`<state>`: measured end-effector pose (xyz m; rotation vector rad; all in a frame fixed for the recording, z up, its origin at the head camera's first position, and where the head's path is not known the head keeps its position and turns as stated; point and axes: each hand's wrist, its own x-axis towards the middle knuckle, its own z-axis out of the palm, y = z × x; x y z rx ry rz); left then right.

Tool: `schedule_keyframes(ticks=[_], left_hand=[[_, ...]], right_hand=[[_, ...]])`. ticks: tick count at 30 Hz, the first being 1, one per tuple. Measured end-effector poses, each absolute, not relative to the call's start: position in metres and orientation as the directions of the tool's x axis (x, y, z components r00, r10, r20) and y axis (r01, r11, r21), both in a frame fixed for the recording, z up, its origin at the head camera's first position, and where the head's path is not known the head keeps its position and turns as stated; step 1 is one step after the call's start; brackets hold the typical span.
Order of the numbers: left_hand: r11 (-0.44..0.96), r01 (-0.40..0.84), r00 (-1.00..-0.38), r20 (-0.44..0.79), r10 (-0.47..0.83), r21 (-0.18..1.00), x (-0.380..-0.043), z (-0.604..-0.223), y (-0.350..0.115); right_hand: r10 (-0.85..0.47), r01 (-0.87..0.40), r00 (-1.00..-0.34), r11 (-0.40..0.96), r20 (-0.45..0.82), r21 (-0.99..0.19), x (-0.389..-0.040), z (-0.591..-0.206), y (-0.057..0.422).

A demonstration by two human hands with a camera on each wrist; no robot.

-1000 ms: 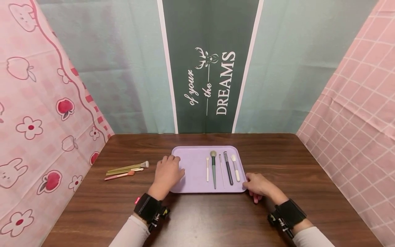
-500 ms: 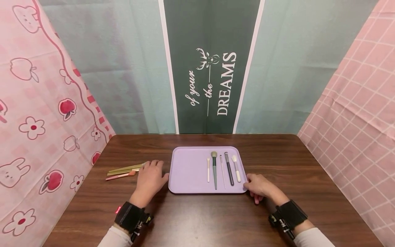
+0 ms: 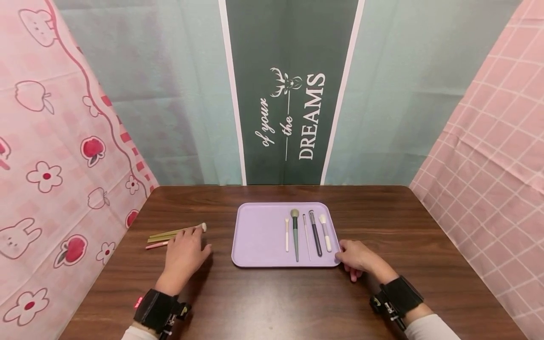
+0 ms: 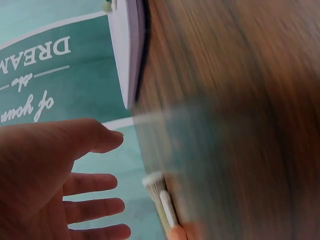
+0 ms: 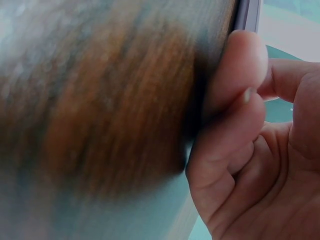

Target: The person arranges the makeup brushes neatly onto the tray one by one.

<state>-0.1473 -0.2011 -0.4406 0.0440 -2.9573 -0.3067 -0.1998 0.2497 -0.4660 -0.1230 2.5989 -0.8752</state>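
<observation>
Dark wood-grain table (image 3: pixel 272 302). Lilac rectangular tray (image 3: pixel 259 236) near middle. Left, well apart from it: gold-handled makeup brushes (image 3: pixel 160 234), pink-handled makeup brush (image 3: pixel 156 244) just beside.

Each forearm ends in a long white sleeve, the left sleeve (image 3: pixel 138 334) and the right sleeve (image 3: pixel 431 327) both plain and snug. The bare left hand (image 3: pixel 184 252) sits above a wide matte-black wrist strap (image 3: pixel 153 309) with a small red tag (image 3: pixel 138 302) bearing pale marks too small to read. Below the bare right hand (image 3: pixel 357 255), a matching black band (image 3: pixel 401 297) carries a compact black camera mount (image 3: pixel 384 307) with silvery fittings.
</observation>
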Motion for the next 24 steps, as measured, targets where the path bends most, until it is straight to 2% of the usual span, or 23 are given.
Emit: schedule_keyframes(ticks=[10,18,24], left_hand=[[0.977,-0.044,-0.985,0.154,-0.076,0.206,-0.138,-0.443,-0.230],[0.974,-0.036,-0.975,0.207,-0.083,0.225,-0.137,-0.449,-0.244],[0.963,-0.044,-0.981,0.169,-0.091,0.266,-0.139,-0.451,-0.252]], right_hand=[[-0.201,0.045,-0.917,0.805,-0.344,-0.592,-0.200,-0.469,0.250],[-0.197,0.049,-0.920,0.801,-0.340,-0.597,-0.201,-0.469,0.251],[-0.198,0.050,-0.919,0.800,-0.342,-0.598,-0.202,-0.470,0.251]])
